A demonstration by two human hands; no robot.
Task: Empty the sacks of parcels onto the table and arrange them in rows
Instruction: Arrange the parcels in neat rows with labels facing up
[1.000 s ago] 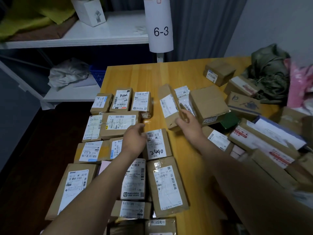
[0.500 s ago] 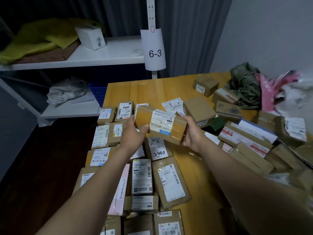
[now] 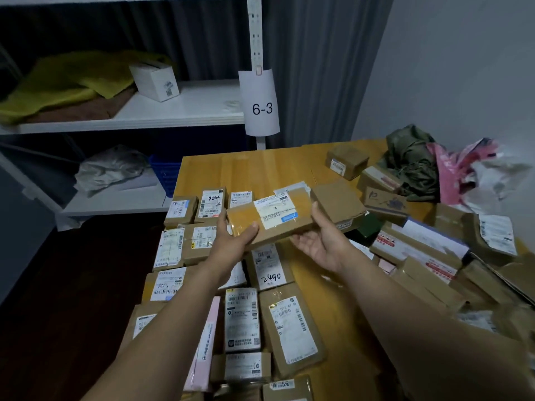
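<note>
Parcel (image 3: 270, 219): held aloft over the rows (image 3: 185, 244) by the table's (image 3: 260, 169) left edge.
Left hand (image 3: 233, 243): grips left end.
Right hand (image 3: 321, 246): cups right end.
Risk: lowered crooked, it may knock 1 row askew.

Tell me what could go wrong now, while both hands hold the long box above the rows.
1. The left hand and right hand hold the long box near its ends, in the air. If it slips, it may drop on the parcel marked 2490 and disturb the rows.
2. The left column of parcels seems to lie at the edge of the table. A push while placing may send some to the floor.
</note>
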